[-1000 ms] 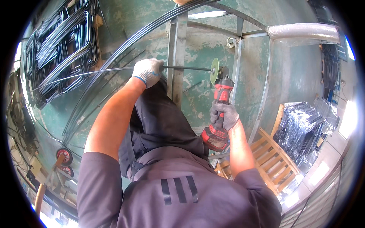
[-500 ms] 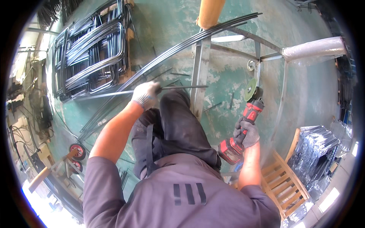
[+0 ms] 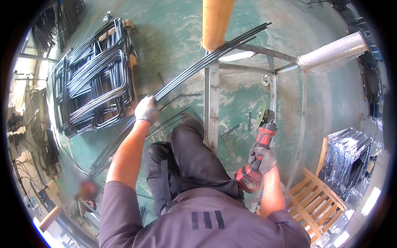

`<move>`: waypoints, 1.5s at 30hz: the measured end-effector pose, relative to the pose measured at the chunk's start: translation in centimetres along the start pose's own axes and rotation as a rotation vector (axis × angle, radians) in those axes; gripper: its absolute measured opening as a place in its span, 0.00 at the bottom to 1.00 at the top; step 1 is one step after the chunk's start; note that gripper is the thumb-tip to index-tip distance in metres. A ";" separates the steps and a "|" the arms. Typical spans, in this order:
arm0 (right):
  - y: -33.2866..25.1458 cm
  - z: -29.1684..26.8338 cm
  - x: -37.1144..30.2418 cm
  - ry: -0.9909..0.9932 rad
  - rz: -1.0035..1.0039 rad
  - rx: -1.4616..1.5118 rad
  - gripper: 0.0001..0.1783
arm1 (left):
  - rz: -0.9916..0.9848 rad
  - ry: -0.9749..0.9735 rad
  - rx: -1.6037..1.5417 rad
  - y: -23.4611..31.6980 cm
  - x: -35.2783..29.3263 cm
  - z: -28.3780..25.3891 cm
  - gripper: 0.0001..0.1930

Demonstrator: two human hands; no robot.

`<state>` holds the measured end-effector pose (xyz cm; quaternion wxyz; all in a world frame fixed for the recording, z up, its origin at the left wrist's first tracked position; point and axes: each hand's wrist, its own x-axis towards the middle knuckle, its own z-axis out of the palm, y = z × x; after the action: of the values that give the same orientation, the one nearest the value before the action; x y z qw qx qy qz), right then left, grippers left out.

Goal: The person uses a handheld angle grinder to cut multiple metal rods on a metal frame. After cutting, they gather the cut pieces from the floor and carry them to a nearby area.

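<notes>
My left hand [image 3: 147, 110], in a pale knitted glove, is closed around a bundle of long thin metal rods [image 3: 194, 68]. The rods slant from the floor at lower left up across the corner of a metal frame [image 3: 211, 95], their far ends jutting past it. In my right hand [image 3: 263, 159], wearing a grey glove, is a red and black cordless angle grinder [image 3: 264, 134]. Its fingers wrap round the grinder's body. The thin green disc [image 3: 261, 113] points away from me, apart from the rods and close to the frame's inner side.
Bent metal tube frames [image 3: 95, 78] are stacked on a pallet at far left. A yellow roll [image 3: 217, 25] and a film-wrapped roll [image 3: 333, 51] sit on the frame. Loose rods and offcuts lie on the green floor. A wooden pallet [image 3: 316, 198] and wrapped bundles [image 3: 347, 161] stand at right.
My left hand has let go of a single thin rod held crosswise and moved left onto the bundle. The grinder has shifted slightly left and nearer. My view has moved somewhat.
</notes>
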<state>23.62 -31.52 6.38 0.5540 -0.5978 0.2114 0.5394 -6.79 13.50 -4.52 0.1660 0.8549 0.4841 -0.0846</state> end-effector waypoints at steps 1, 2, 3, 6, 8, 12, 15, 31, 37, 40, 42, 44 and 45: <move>-0.5 0.7 -0.5 -0.024 0.003 -0.018 0.06 | 0.003 0.004 0.034 1.0 1.9 0.4 0.13; -0.6 1.1 -0.6 -0.015 -0.007 -0.026 0.06 | 0.005 0.009 0.068 1.8 3.4 0.8 0.14; -0.6 1.0 -0.8 0.004 -0.022 -0.028 0.06 | 0.007 -0.026 0.109 3.9 4.3 0.7 0.15; -0.9 1.3 -1.6 0.038 -0.068 -0.020 0.08 | 0.056 -0.065 0.203 6.4 6.2 1.1 0.17; -1.1 0.8 -1.7 0.025 -0.073 0.020 0.08 | 0.052 -0.044 0.222 6.5 6.8 2.1 0.16; -2.0 1.2 -2.3 0.058 -0.109 0.044 0.09 | 0.109 -0.057 0.225 6.5 5.9 2.3 0.14; -4.2 2.7 -1.9 0.020 -0.205 0.003 0.08 | 0.091 -0.105 0.212 6.0 5.0 1.9 0.14; -16.4 9.9 1.0 -0.133 -0.681 -0.211 0.25 | 0.274 -0.109 0.300 10.7 -6.9 -1.9 0.11; -13.8 6.4 3.6 0.077 -0.604 -0.276 0.17 | 0.293 -0.063 0.353 8.0 -8.2 -3.7 0.11; -11.0 4.2 4.4 0.140 -0.628 -0.267 0.17 | 0.303 -0.089 0.371 6.6 -8.5 -3.2 0.10; -9.5 3.3 4.0 0.150 -0.642 -0.203 0.17 | 0.326 -0.094 0.388 6.1 -8.7 -2.9 0.10; -8.3 3.2 3.4 0.214 -0.626 -0.171 0.16 | 0.364 -0.084 0.407 5.7 -8.2 -2.7 0.09; -7.9 3.0 3.6 0.250 -0.624 -0.159 0.16 | 0.400 -0.034 0.428 5.8 -7.8 -2.7 0.09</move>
<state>30.24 -25.25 7.27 0.6139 -0.7365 0.0421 0.2812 -5.95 5.49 1.51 0.0031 0.9474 0.2742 -0.1648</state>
